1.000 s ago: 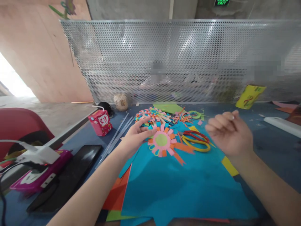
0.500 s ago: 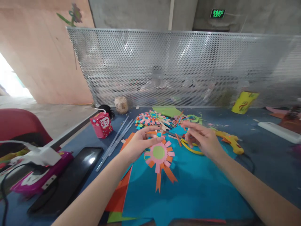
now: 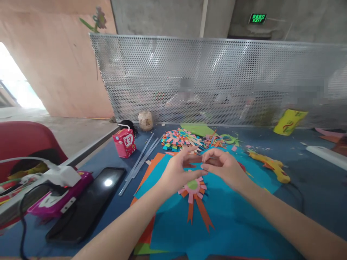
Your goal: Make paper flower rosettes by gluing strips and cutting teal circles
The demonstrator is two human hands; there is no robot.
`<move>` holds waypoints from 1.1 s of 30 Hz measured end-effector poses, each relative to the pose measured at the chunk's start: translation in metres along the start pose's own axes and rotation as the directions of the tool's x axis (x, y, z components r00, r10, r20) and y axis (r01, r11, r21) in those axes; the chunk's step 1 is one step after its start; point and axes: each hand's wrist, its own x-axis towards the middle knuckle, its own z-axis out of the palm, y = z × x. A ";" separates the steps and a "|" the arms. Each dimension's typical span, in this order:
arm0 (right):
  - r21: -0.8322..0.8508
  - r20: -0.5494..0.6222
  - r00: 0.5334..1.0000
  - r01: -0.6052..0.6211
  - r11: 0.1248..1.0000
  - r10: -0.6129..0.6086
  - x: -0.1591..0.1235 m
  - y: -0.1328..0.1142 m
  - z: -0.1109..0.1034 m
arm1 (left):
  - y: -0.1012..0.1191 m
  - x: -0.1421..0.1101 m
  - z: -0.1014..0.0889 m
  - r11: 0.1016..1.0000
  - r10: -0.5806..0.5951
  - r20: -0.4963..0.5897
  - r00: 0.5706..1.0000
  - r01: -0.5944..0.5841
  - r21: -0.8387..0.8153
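My left hand (image 3: pixel 180 168) and my right hand (image 3: pixel 223 166) meet at the fingertips over a blue paper sheet (image 3: pixel 230 220). The fingers of both are curled, with the right thumb and fingers pinched together. Whatever lies between the fingertips is too small or hidden to make out. Just below them is a paper rosette (image 3: pixel 193 185) with a green centre, pink and orange petals and two orange tails. My hands cover its upper edge. A small red part (image 3: pixel 241 167) shows behind my right hand, mostly hidden.
Finished-looking rosettes (image 3: pixel 180 138) and paper scraps (image 3: pixel 215 141) lie behind. A yellow glue gun (image 3: pixel 271 164) with a cord is at right. Left are glue sticks (image 3: pixel 139 162), a red drink carton (image 3: pixel 124 143), a phone (image 3: pixel 86 206) and a purple power strip (image 3: pixel 61 202). A perforated metal screen (image 3: pixel 206 79) stands behind.
My right hand has moved left and met my left hand. The small teal piece by my left fingers no longer shows, nor does the yellow loop beneath my right hand. The view has shifted slightly.
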 end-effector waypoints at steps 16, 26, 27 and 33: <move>0.407 0.135 0.967 -0.251 0.878 0.214 0.002 0.001 0.004 | 0.000 -0.007 0.008 0.884 0.342 -0.202 0.918 -0.241 0.400; 0.528 -0.062 0.955 -0.215 0.822 0.290 0.011 0.008 -0.034 | 0.013 0.002 -0.008 0.976 -0.079 -0.360 0.929 -0.002 -0.219; 0.516 -0.060 0.960 -0.205 0.831 0.275 0.011 0.009 -0.034 | 0.012 0.002 -0.008 0.976 -0.070 -0.357 0.931 -0.010 -0.217; 0.330 0.214 0.962 -0.236 0.914 0.171 -0.003 0.001 -0.013 | 0.007 -0.001 -0.004 0.997 0.031 -0.327 0.945 -0.053 -0.060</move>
